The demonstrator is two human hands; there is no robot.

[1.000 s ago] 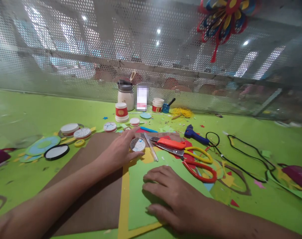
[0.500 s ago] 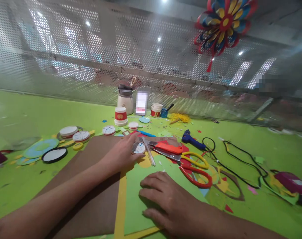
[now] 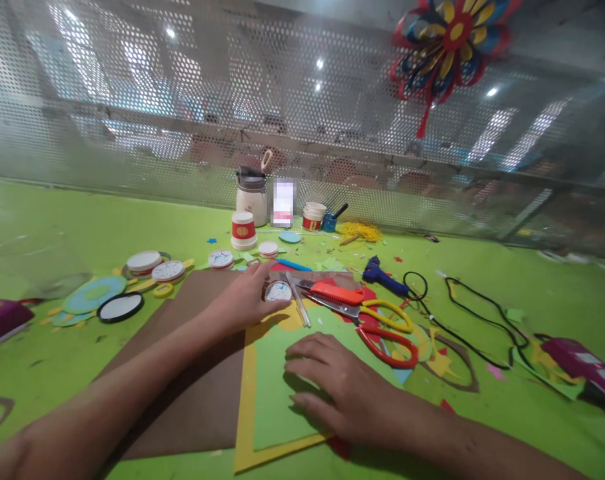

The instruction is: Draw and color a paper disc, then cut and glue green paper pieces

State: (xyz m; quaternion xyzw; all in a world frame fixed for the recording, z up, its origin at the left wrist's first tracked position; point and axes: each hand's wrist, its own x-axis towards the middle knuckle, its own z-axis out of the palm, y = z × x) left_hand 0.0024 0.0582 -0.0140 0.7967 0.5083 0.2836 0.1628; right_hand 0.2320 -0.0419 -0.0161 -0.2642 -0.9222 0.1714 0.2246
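Note:
My left hand (image 3: 245,295) reaches over the top of the brown sheet (image 3: 192,393), thumb and fingers spread around a small round white disc (image 3: 278,291) with blue lines. The thumb lies along the disc's near edge. Palm down, my right hand (image 3: 327,387) rests with loosely spread fingers on a light green sheet (image 3: 272,407), holding nothing. Under that lies a yellow sheet (image 3: 245,433). Just right of the disc is a clear pen-like stick (image 3: 298,303). Beyond it lie an orange-handled cutter (image 3: 337,293) and scissors with yellow and red handles (image 3: 387,347).
A blue glue gun (image 3: 385,277) with a black cord lies right, a purple tool (image 3: 582,367) farther right. Round lids (image 3: 168,271) and a black-rimmed disc (image 3: 120,307) lie left. At the back stand a jug (image 3: 251,203), a red-banded cup (image 3: 243,232) and a phone (image 3: 283,203).
The view has shifted slightly, showing more of the sheets' lower edges. Both hands keep nearly the same places, and the disc stays beside the clear stick.

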